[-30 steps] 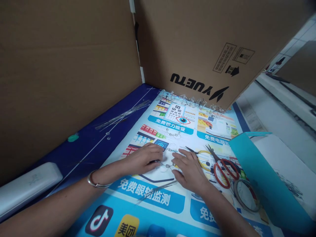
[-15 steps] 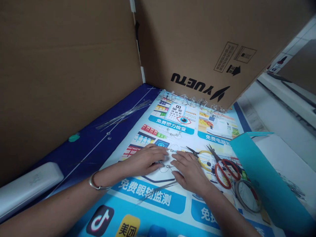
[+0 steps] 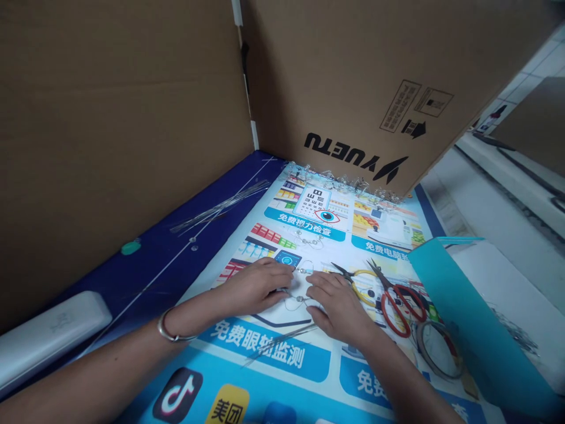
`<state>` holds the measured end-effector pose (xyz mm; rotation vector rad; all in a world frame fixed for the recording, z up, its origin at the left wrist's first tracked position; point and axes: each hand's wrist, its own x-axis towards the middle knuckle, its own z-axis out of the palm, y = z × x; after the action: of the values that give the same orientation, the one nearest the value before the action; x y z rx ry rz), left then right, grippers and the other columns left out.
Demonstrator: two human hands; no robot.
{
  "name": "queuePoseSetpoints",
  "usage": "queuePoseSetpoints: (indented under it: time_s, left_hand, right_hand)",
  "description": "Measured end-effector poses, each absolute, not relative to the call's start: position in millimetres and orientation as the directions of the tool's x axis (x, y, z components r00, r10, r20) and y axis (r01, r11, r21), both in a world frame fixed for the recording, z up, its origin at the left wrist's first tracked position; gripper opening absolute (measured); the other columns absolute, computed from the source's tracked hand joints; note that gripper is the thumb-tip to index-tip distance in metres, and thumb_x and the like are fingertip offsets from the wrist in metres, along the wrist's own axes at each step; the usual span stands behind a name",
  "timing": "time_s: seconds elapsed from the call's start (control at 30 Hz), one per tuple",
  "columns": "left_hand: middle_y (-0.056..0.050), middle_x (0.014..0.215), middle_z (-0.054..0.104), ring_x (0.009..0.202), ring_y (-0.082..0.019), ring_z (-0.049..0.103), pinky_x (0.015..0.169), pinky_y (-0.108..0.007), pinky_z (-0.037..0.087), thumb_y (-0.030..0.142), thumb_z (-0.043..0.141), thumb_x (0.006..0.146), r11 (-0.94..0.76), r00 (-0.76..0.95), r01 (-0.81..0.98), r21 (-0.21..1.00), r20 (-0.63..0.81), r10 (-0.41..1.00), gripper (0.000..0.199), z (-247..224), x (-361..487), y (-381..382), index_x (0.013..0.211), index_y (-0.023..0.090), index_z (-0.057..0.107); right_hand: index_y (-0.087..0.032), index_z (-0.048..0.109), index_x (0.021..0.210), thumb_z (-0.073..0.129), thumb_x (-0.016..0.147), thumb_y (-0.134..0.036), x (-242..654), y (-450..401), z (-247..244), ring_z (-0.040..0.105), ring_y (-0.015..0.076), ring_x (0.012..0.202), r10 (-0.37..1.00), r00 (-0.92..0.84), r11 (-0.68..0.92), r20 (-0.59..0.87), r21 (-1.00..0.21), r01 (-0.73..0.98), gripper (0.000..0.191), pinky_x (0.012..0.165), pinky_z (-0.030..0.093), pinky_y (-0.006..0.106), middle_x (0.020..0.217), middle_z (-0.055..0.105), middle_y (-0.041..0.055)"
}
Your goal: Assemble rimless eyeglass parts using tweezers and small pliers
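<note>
My left hand and my right hand rest close together at the middle of a printed blue-and-white poster. Between them lies a thin wire threaded with small clear beads. My left fingertips are pinched on it, partly hiding it. My right fingers touch its other side, but the grip is hard to make out. Just beyond my right hand lie small yellow-handled snips and red-handled scissors. A metal bangle circles my left wrist.
Tall cardboard panels stand along the left and back. Loose straight wires lie on the dark blue mat. Beaded pieces line the poster's far edge. A tape roll, teal folder and white case sit nearby.
My left fingertips have drawn back slightly toward my left after edging forward. My right hand stays almost in place, and the view sways a little.
</note>
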<state>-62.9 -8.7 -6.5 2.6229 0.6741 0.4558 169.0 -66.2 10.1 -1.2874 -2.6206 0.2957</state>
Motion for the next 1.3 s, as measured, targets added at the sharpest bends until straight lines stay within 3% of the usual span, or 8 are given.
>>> queuePoseSetpoints:
  time_s: [0.37, 0.57, 0.9, 1.3]
  left_hand:
    - [-0.003, 0.112, 0.057, 0.114, -0.02, 0.043, 0.098, -0.037, 0.027, 0.03, 0.049, 0.082, -0.794, 0.845, 0.29, 0.534, 0.246, 0.475, 0.025, -11, -66, -2, 0.106, 0.025, 0.056]
    - [-0.002, 0.118, 0.053, 0.118, -0.02, 0.038, 0.099, -0.038, 0.027, 0.034, 0.051, 0.081, -0.759, 0.802, 0.359, 0.542, 0.236, 0.548, 0.033, -10, -72, 2, 0.113, 0.028, 0.051]
    - [-0.005, 0.122, 0.047, 0.12, -0.024, 0.034, 0.099, -0.04, 0.025, 0.039, 0.059, 0.073, -0.726, 0.798, 0.489, 0.484, 0.087, 0.596, 0.044, -10, -78, 9, 0.113, 0.025, 0.047]
    - [-0.004, 0.124, 0.046, 0.118, -0.024, 0.035, 0.097, -0.038, 0.025, 0.033, 0.057, 0.073, -0.704, 0.784, 0.509, 0.495, 0.071, 0.616, 0.026, -9, -77, 7, 0.096, 0.023, 0.052]
  right_hand:
    - [-0.025, 0.048, 0.116, 0.048, 0.079, -0.027, 179, -64, 1, 0.029, 0.0201, 0.123, 0.78, -0.603, 0.615, 0.168, -0.382, 0.689, 0.036, 0.098, 0.028, 0.04, 0.125, 0.047, 0.0013]
    - [-0.023, 0.046, 0.118, 0.051, 0.076, -0.025, 187, -60, -4, 0.03, 0.0216, 0.122, 0.837, -0.459, 0.547, 0.298, -0.431, 0.718, 0.042, 0.099, 0.027, 0.042, 0.124, 0.047, 0.004]
    - [-0.022, 0.054, 0.109, 0.055, 0.07, -0.03, 186, -60, -2, 0.021, 0.0279, 0.124, 0.891, -0.42, 0.454, 0.172, -0.323, 0.831, 0.04, 0.099, 0.023, 0.046, 0.13, 0.04, 0.0054]
    - [-0.021, 0.054, 0.108, 0.051, 0.07, -0.026, 179, -65, -3, 0.023, 0.0262, 0.124, 0.944, -0.297, 0.326, 0.141, -0.276, 0.904, 0.039, 0.1, 0.02, 0.045, 0.127, 0.043, 0.0048]
